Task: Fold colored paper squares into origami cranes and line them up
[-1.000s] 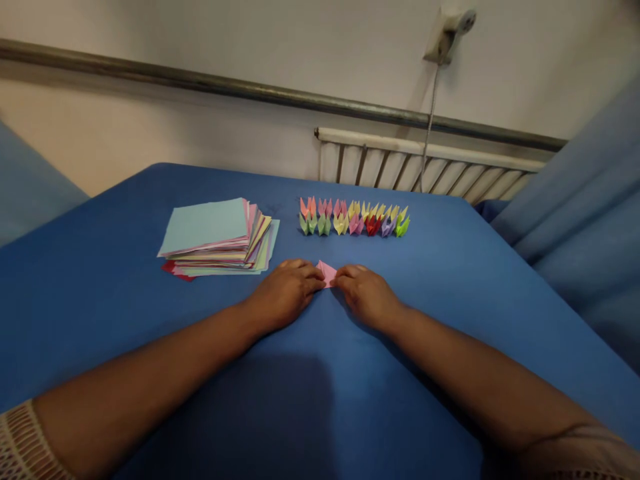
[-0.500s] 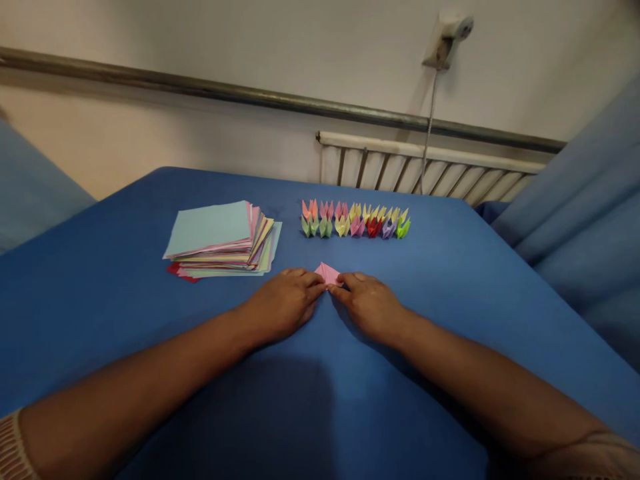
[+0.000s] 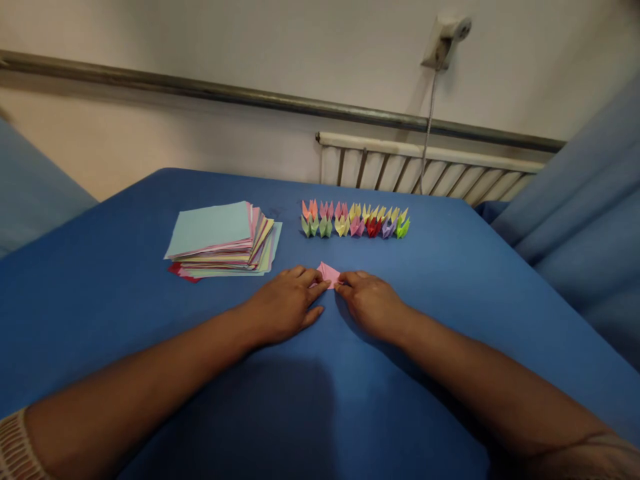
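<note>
A small folded pink origami paper point(image 3: 329, 272) lies on the blue table between my hands, its peak pointing away from me. My left hand point(image 3: 283, 303) rests at its left side, the index finger pressing on the paper's near part and the thumb spread off it on the table. At the right edge, my right hand point(image 3: 373, 300) pinches the paper between thumb and fingers. Beyond it stand two rows of folded paper cranes point(image 3: 357, 227) in several colours. The right hand's fingers partly hide the paper's right corner.
A stack of coloured paper sheets point(image 3: 213, 230), light blue on top, sits at the left of the blue table point(image 3: 410, 413). Behind are a wall pipe point(image 3: 260, 97), a radiator point(image 3: 380, 160) and a socket with a cord point(image 3: 443, 43). A blue curtain point(image 3: 590, 220) hangs at right.
My left thumb has come away from the paper toward me, and the left index finger has shifted right onto its near part. More of the paper's near edge shows.
</note>
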Available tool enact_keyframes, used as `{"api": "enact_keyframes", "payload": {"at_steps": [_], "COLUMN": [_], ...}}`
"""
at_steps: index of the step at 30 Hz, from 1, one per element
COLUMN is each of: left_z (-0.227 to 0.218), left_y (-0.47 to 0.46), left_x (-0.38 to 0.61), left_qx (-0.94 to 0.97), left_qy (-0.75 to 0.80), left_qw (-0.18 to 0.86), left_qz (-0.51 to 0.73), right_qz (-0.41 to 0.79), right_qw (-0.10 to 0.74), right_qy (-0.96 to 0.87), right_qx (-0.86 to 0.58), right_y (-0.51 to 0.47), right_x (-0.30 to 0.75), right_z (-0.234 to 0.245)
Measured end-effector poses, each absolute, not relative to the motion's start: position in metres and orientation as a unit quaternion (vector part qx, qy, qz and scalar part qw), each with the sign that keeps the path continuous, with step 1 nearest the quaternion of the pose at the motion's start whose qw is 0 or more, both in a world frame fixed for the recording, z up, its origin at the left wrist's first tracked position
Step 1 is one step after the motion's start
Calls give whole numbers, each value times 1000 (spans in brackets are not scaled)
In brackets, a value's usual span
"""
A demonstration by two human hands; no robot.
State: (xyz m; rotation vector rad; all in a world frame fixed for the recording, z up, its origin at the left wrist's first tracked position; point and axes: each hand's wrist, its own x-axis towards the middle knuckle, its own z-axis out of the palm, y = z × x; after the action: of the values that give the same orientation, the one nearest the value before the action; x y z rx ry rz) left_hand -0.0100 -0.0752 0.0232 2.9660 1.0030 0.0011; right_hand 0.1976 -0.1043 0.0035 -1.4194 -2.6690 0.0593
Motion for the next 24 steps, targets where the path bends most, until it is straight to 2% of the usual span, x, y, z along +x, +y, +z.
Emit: {"api": "enact_keyframes", "payload": {"at_steps": [8,17,24], "left_z": [31,12,7], "left_y": [-75,-59,-47], "left_x": [-10,-10,-15], "left_qx": [952,948,947], "left_qy": [306,311,313], "left_qw": [3,32,-11], "left_qz": [-18,50,67], "right_qz": [25,42,51], "right_qw": [73,124,176], "right_qy": [-882,-872,-813], "right_qx": [-466,-471,-553], "right_y": [-101,-94,-86], "right_x": [200,202,204], "right_z": [2,-6,-16]}}
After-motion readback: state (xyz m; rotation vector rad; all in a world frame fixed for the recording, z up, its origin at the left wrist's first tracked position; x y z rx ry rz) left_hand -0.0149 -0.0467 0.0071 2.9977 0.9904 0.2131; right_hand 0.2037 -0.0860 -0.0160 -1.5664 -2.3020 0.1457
